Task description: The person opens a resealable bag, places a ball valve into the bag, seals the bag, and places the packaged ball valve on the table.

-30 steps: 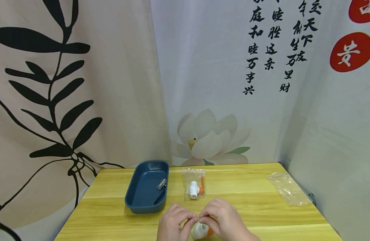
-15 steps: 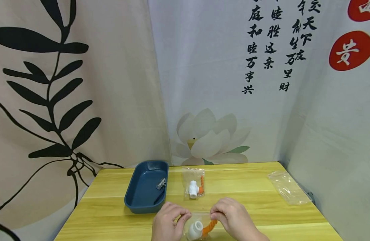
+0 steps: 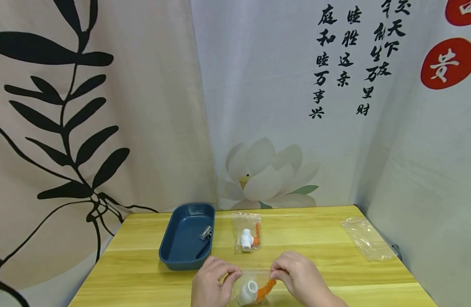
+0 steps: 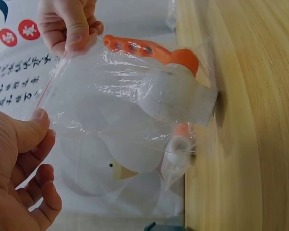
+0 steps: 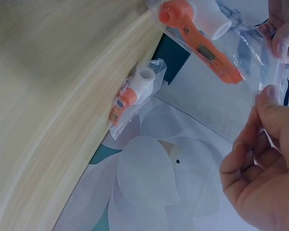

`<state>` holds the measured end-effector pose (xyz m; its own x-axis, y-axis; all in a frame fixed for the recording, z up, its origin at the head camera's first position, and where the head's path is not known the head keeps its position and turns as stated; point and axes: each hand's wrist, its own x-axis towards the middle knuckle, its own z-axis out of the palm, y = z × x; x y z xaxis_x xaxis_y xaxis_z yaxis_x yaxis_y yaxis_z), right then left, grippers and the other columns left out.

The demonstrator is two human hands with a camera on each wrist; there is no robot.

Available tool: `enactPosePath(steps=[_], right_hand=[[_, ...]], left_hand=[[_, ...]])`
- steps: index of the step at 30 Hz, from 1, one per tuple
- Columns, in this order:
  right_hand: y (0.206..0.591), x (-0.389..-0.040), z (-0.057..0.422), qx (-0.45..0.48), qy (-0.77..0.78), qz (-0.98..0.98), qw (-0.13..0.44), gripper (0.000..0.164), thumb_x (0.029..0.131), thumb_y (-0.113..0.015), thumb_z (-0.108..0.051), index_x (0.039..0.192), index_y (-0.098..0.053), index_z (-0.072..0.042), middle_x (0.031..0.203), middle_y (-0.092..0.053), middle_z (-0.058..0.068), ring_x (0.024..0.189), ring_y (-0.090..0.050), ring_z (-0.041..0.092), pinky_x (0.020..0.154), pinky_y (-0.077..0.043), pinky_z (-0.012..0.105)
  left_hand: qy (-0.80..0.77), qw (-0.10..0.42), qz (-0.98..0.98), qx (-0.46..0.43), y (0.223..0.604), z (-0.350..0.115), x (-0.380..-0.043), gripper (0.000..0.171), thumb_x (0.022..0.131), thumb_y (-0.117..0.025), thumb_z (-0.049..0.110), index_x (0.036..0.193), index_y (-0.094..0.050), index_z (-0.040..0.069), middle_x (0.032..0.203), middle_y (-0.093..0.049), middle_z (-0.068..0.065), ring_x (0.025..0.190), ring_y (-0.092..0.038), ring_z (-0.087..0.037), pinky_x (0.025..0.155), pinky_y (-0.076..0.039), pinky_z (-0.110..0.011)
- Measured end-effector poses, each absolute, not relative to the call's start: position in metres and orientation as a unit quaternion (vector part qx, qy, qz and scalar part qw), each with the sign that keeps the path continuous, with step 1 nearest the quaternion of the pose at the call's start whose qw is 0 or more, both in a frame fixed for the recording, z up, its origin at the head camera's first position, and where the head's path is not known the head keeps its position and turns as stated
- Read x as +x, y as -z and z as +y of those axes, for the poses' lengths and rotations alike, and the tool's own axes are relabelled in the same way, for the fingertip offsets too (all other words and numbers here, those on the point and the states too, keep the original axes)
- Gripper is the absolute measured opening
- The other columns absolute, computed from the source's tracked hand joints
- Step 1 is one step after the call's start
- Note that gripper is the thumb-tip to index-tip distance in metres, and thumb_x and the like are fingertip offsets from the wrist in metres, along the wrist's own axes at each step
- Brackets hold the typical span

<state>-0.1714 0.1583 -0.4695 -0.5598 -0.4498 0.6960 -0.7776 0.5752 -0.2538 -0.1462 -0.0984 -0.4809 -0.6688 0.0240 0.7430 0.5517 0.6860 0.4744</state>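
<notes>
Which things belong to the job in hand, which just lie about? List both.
Apparently in the job:
zip bag, pinched by left hand and right hand
white-and-orange fitting inside it

Apparently just lying about:
second bagged fitting
blue tray, holding small metal piece and dark item
flat plastic bag

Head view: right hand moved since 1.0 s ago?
Yes, to the right: the fingertips of the right hand were within the width of the farther bagged fitting; now they lie past its right edge.
</notes>
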Motion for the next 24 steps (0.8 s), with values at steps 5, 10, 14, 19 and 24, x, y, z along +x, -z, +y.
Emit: enactPosePath(steps=[5, 10, 14, 19, 24], right_hand=[[0.4671, -0.1704, 0.1584, 0.365, -0.282, -0.836, 0.298, 0.022, 0.08, -0.089, -0.018, 0.085, -0.07, -0.028, 0.087, -0.069, -0.021, 0.079, -0.06, -0.005, 0.068, -0.046, 0.006], [0.4656, -0.1697, 0.1595, 0.37, -0.285, -0.832, 0.301, 0.019, 0.082, -0.088, -0.02, 0.086, -0.07, -0.028, 0.087, -0.069, -0.02, 0.078, -0.06, -0.004, 0.067, -0.045, 0.006], [0.4657, -0.1703, 0.1604, 0.372, -0.287, -0.828, 0.307, 0.013, 0.086, -0.084, -0.027, 0.085, -0.071, -0.028, 0.087, -0.069, -0.02, 0.078, -0.059, -0.005, 0.067, -0.045, 0.006], [0.466, -0.1711, 0.161, 0.379, -0.284, -0.822, 0.316, 0.013, 0.093, -0.075, -0.037, 0.086, -0.071, -0.027, 0.087, -0.069, -0.02, 0.078, -0.059, -0.005, 0.067, -0.045, 0.005], [0.4659, -0.1702, 0.1605, 0.382, -0.289, -0.82, 0.314, 0.013, 0.094, -0.075, -0.037, 0.086, -0.071, -0.027, 0.087, -0.068, -0.02, 0.078, -0.058, -0.005, 0.068, -0.045, 0.005]], left_hand=[[0.356, 0.37, -0.842, -0.167, 0.4806, -0.1, -0.1473, 0.029, 0.069, -0.099, 0.017, 0.078, -0.078, 0.034, 0.077, -0.069, 0.025, 0.076, -0.058, 0.002, 0.064, -0.047, -0.013], [0.353, 0.373, -0.842, -0.166, 0.4796, -0.1001, -0.1473, 0.029, 0.069, -0.099, 0.018, 0.078, -0.077, 0.035, 0.077, -0.068, 0.025, 0.075, -0.058, 0.003, 0.064, -0.047, -0.012], [0.35, 0.38, -0.84, -0.168, 0.4784, -0.0996, -0.1478, 0.029, 0.07, -0.099, 0.018, 0.078, -0.078, 0.035, 0.077, -0.069, 0.025, 0.075, -0.058, 0.002, 0.064, -0.047, -0.012], [0.347, 0.389, -0.836, -0.173, 0.4793, -0.0996, -0.1484, 0.029, 0.069, -0.099, 0.017, 0.078, -0.078, 0.035, 0.078, -0.07, 0.025, 0.076, -0.059, 0.002, 0.066, -0.048, -0.013], [0.35, 0.377, -0.841, -0.169, 0.4826, -0.1008, -0.1479, 0.027, 0.071, -0.098, 0.019, 0.079, -0.078, 0.034, 0.079, -0.069, 0.026, 0.077, -0.059, 0.004, 0.068, -0.048, -0.011]])
